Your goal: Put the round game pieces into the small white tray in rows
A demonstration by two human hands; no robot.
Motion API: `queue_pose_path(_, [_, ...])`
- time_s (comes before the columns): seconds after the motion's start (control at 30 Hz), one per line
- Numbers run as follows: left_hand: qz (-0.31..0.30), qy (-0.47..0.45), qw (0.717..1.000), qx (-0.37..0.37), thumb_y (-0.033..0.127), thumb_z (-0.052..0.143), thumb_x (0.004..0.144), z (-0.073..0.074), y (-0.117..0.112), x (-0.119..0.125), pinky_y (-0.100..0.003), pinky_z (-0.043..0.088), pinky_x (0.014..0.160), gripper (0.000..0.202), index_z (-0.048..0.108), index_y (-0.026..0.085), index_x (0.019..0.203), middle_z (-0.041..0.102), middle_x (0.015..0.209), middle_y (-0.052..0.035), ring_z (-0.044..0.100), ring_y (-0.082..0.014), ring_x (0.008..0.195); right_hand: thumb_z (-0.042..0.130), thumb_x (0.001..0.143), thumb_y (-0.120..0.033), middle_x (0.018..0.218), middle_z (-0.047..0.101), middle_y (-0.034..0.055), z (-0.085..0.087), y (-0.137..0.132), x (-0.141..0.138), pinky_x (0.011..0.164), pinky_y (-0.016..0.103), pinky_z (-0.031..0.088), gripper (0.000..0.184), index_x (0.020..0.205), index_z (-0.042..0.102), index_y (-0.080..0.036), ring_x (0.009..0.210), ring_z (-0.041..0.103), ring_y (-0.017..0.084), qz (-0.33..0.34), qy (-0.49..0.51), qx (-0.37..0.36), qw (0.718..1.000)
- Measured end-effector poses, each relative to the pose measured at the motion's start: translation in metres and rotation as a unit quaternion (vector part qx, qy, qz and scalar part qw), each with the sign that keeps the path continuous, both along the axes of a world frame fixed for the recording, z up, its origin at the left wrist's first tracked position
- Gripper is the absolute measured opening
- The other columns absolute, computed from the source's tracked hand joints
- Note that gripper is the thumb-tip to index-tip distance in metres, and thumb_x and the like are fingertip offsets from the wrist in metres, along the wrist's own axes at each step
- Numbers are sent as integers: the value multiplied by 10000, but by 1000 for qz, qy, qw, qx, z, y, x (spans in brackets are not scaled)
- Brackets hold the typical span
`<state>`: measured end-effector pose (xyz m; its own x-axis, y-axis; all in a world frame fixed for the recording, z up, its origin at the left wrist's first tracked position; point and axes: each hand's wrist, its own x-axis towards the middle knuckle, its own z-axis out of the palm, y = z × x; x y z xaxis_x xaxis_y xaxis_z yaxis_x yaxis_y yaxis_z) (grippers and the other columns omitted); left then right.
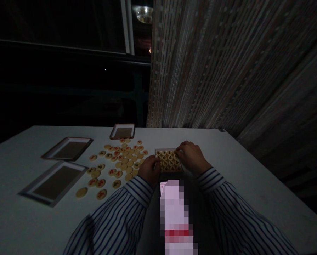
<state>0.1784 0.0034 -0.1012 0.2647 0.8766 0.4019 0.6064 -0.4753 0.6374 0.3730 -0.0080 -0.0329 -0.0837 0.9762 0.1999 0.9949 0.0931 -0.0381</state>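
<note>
Between my hands lies a small open box [170, 149] filled with rows of round Chinese chess pieces [169, 163], their dark characters facing up. My left hand [149, 170] is closed at the box's left side, its curled fingers gripping that edge. At the far right corner of the box, the fingers of my right hand [192, 156] are pinched together; whatever is between the fingertips is hidden. Many loose Chinese chess pieces [126, 161] are spread on the white table to the left, some with red or dark characters and others blank side up.
Three shallow empty trays, a near one [54, 182], a middle one [68, 148] and a far one [122, 131], lie on the white table [243, 198]. A lit, pixelated phone screen [174, 209] is close to my body. A bead curtain [190, 63] hangs behind the table.
</note>
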Motion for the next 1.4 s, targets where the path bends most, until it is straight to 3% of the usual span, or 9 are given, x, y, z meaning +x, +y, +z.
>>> queue_pose_path(0.73, [-10, -10, 1000, 26, 212, 464, 747, -10, 4, 0, -358, 473, 847, 223, 643, 171, 872, 624, 993, -96, 583, -198, 955, 423, 813, -330, 993, 580, 125, -2, 16, -17, 760, 376, 315, 291, 897, 646, -163, 941, 484, 237, -55, -85, -45, 994])
queue_pose_path(1.4, [4, -2, 1000, 24, 226, 478, 743, -8, 3, 1, -370, 457, 874, 217, 648, 191, 874, 619, 1038, -83, 574, -198, 984, 388, 831, -322, 977, 581, 118, 4, 11, -17, 747, 378, 311, 304, 914, 637, -169, 930, 490, 241, -41, -90, -39, 994])
